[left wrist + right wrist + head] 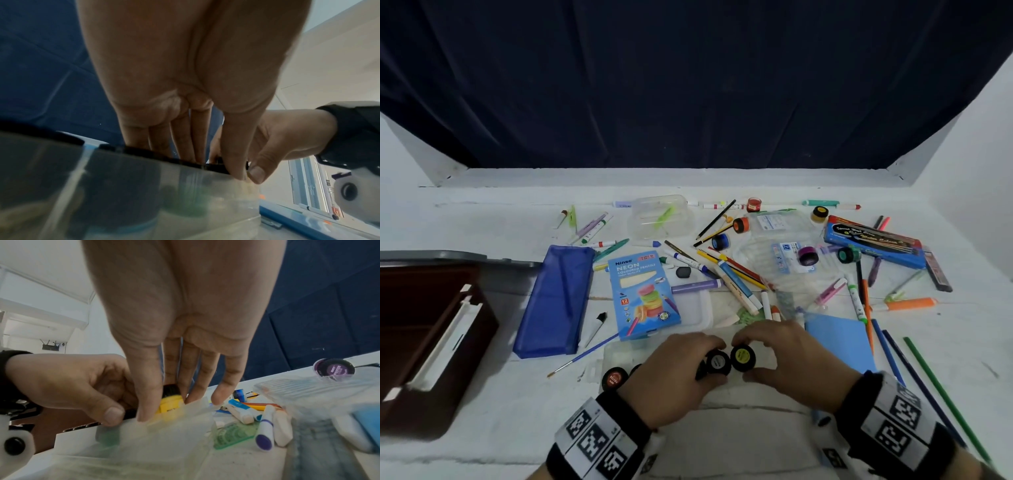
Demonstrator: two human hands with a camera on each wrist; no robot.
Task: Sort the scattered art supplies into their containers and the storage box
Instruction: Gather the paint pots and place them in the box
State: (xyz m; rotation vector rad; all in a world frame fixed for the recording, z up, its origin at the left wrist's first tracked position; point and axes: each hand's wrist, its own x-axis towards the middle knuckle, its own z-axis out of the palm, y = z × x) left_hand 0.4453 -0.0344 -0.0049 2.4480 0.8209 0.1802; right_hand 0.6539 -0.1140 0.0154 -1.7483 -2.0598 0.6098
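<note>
Low at the table's front lies a clear plastic paint tray (616, 353) with a red paint jar (614, 377) in it. My left hand (688, 359) grips a black-lidded jar with a grey label (717, 361) at the tray. Right beside it, my right hand (774, 353) holds a yellow paint jar (743, 356) between thumb and fingers. In the right wrist view the yellow paint jar (170, 404) sits at the edge of the clear plastic paint tray (164, 443). In the left wrist view my left hand's fingers (183, 142) reach onto black lids in that tray (144, 186).
A brown storage box (431, 329) stands at the left, then a blue pencil pouch (558, 298) and a neon pencil box (642, 294). Markers, pencils and loose jars, purple (807, 255), green (847, 254), blue (720, 241), orange (740, 225), lie scattered behind.
</note>
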